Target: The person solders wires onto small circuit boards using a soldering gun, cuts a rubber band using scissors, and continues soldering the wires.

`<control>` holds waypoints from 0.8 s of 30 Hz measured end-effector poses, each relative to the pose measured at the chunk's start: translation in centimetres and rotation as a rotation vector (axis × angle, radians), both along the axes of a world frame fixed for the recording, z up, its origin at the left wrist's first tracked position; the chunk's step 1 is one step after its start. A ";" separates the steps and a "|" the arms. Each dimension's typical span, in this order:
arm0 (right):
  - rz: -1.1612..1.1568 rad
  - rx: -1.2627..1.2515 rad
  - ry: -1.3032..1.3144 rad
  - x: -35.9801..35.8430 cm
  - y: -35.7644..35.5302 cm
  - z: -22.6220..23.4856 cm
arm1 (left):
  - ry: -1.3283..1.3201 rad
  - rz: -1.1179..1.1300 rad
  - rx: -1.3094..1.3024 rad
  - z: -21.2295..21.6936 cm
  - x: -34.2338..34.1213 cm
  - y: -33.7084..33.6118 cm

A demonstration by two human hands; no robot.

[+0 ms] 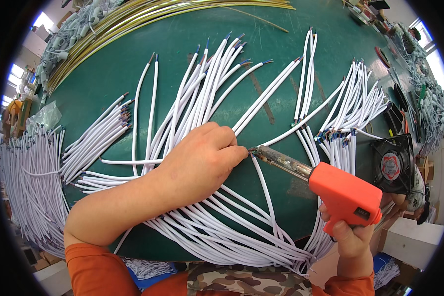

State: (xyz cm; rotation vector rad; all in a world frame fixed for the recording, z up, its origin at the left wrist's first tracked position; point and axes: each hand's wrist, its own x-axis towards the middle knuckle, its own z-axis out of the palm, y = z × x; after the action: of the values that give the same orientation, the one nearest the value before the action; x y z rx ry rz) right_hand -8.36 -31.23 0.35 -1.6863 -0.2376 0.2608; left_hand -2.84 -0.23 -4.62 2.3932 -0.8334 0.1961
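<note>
— What do we have in our hands?

— Our left hand [202,160] is closed, fingertips pinching white wire ends [251,150] on the green table [113,74]. Our right hand [352,237] grips an orange soldering gun [343,195], its tip touching those ends.

— And around us?

— Loose white cables [202,93] fan out under our left hand, another bundle [352,106] lies near the gun, and a small black fan [392,165] sits just beside it at the table's right edge.
</note>
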 end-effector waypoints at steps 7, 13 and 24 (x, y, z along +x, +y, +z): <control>0.001 -0.039 -0.004 0.1 0.0 -0.1 | -0.003 -0.010 0.006 0.0 0.0 0.0; 0.005 -0.068 -0.023 0.1 -0.1 -0.2 | 0.002 -0.011 0.002 0.1 0.0 0.0; 0.018 -0.191 -0.014 0.0 0.0 0.4 | 0.015 -0.011 0.010 0.1 0.1 0.0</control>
State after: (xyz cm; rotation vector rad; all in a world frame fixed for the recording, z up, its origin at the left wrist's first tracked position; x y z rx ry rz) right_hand -8.36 -31.25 0.72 -1.8764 -0.2442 0.2930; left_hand -2.77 -0.20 -4.49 2.3964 -0.8419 0.1693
